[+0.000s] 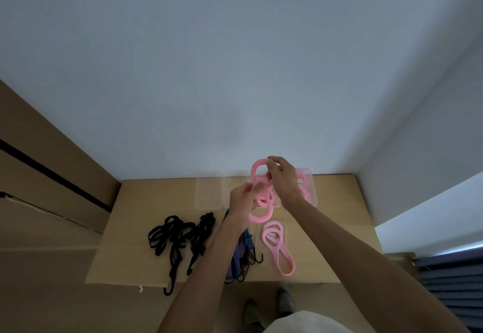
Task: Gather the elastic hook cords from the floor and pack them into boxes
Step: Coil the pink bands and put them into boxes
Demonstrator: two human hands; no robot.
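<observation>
Coiling step: left hand (244, 199) and right hand (283, 176) both pinching pink cord (261, 196) loops above tabletop (136, 228); next, likely tucking into clear box (209, 191).

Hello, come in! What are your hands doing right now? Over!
Left hand and right hand both grip a looped pink cord above the surface. Clear box open behind. Black cords not yet packed. Nothing blocking.

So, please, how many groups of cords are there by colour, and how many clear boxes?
Pink: 3 (held coil, one on the surface, some in the right box)
Black: 1 pile
Blue: 1 bundle
Clear boxes: 2, other one
Total: 7
</observation>
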